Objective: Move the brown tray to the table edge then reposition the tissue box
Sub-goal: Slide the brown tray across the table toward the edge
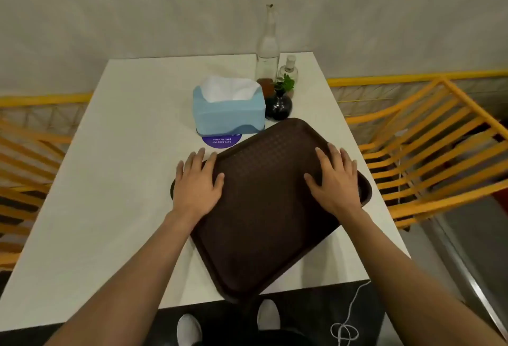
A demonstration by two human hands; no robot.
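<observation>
A dark brown tray (264, 208) lies skewed on the white table (118, 180), one corner hanging over the near edge. My left hand (196, 183) rests flat on the tray's left corner, fingers spread. My right hand (334, 180) presses flat on the tray's right part, fingers spread too. Neither hand grips anything. Just beyond the tray stands a light blue tissue box (228, 110) with white tissue sticking out of its top. The box partly covers a purple round sticker (221, 141).
Right of the tissue box stand a tall glass bottle (268, 48), a small clear bottle (289, 69) and a black vase with a green sprig (279, 105). Orange slatted chairs (428, 147) flank the table on both sides. A white cord (349, 318) lies on the floor.
</observation>
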